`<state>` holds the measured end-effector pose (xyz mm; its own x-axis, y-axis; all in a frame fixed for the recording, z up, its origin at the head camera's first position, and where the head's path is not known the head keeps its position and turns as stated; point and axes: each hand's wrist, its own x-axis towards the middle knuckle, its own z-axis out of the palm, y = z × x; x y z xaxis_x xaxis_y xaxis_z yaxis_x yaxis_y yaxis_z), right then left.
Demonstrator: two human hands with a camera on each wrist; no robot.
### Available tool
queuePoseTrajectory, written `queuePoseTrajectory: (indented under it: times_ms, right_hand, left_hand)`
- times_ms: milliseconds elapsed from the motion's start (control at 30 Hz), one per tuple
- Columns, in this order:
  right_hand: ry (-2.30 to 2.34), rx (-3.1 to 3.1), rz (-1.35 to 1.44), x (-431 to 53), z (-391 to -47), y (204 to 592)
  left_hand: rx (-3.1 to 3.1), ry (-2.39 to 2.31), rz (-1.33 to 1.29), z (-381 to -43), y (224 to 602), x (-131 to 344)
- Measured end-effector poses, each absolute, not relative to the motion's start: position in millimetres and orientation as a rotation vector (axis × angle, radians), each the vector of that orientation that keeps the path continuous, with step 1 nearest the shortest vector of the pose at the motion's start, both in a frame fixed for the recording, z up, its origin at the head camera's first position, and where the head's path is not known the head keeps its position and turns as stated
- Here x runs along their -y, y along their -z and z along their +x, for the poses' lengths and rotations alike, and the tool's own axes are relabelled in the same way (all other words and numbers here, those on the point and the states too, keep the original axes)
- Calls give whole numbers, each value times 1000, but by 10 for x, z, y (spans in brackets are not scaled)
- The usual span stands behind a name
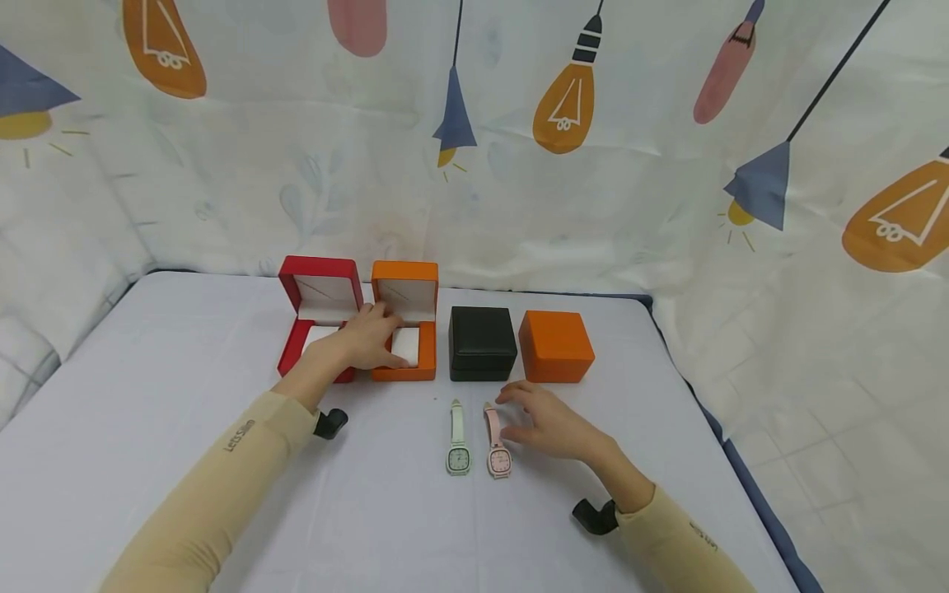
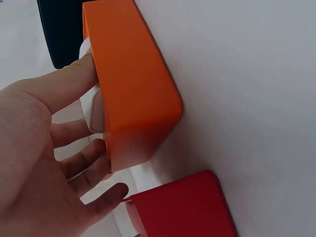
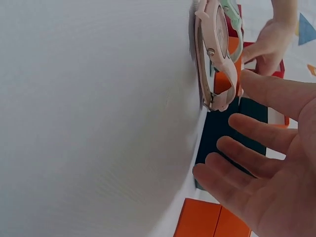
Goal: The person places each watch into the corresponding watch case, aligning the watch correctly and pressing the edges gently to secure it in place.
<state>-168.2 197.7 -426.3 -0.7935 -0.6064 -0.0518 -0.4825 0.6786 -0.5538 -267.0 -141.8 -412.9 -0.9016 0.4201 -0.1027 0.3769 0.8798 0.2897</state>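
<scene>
My left hand (image 1: 366, 342) reaches into the open orange box (image 1: 404, 374). Its thumb and fingers pinch the white cushion (image 1: 405, 346) inside. The other fingers spread past the box's corner in the left wrist view, near the red box (image 2: 185, 210). On the table lies a pink watch (image 1: 499, 461), its strap pointing to the back. My right hand (image 1: 550, 422) hovers beside this watch with fingers parted and nothing held, the fingertips close to the strap. A pale green watch (image 1: 458, 459) lies parallel to it on the left.
Beside the orange box stands the open red box (image 1: 284, 360), a white cushion in it. A closed black box (image 1: 483, 343) and a closed orange box (image 1: 558, 347) stand to the right. Behind the white table (image 1: 356, 511) hangs a lamp-patterned curtain (image 1: 504, 214).
</scene>
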Motion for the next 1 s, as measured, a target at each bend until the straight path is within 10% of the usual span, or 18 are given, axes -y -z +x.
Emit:
queuePoseTrajectory:
  times_ms: [1000]
  right_hand:
    - [756,-2653,-903,-1968,-1657,4266]
  left_hand:
    - [-2853,-815,620,-2621,4186,1463]
